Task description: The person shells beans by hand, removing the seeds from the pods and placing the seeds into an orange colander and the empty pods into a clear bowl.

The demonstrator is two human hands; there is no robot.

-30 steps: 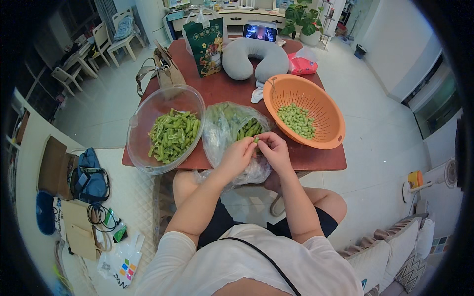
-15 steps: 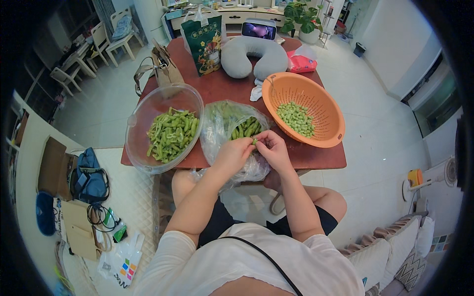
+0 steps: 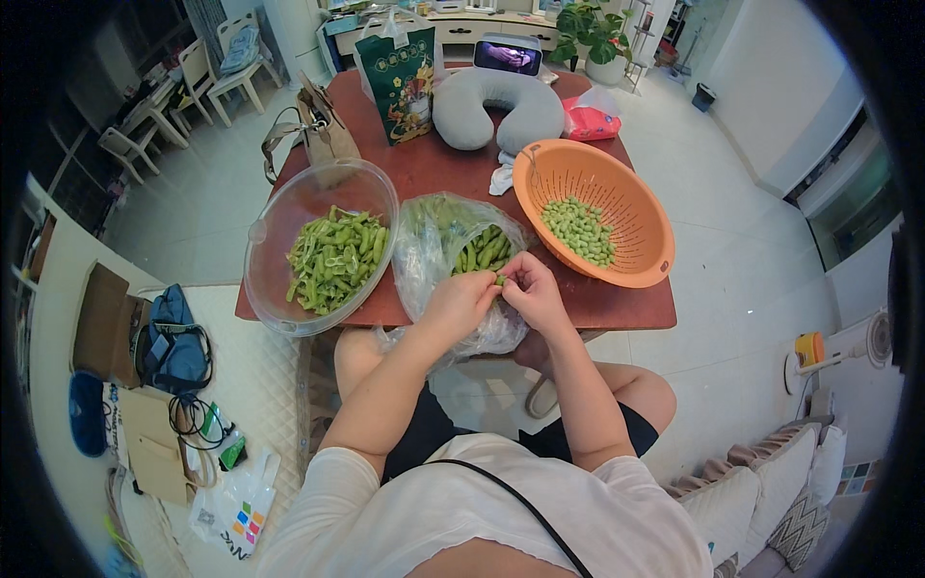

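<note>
My left hand and my right hand meet at the table's near edge, fingertips pinched on one small green bean pod. Much of the pod is hidden by the fingers. Just beyond and beneath them lies a clear plastic bag, its mouth showing whole green pods. Left of the bag, a clear plastic bowl holds a heap of green pods and husks. On the right, a tilted orange colander has loose shelled beans gathered at its bottom.
Farther back on the red-brown table are a beige handbag, a dark green bag, a grey neck pillow, a propped phone and a pink packet. A crumpled white tissue lies beside the colander.
Both hands stay almost in place, the fingers shifting slightly around the pod. Bowl, bag and colander look unmoved.
</note>
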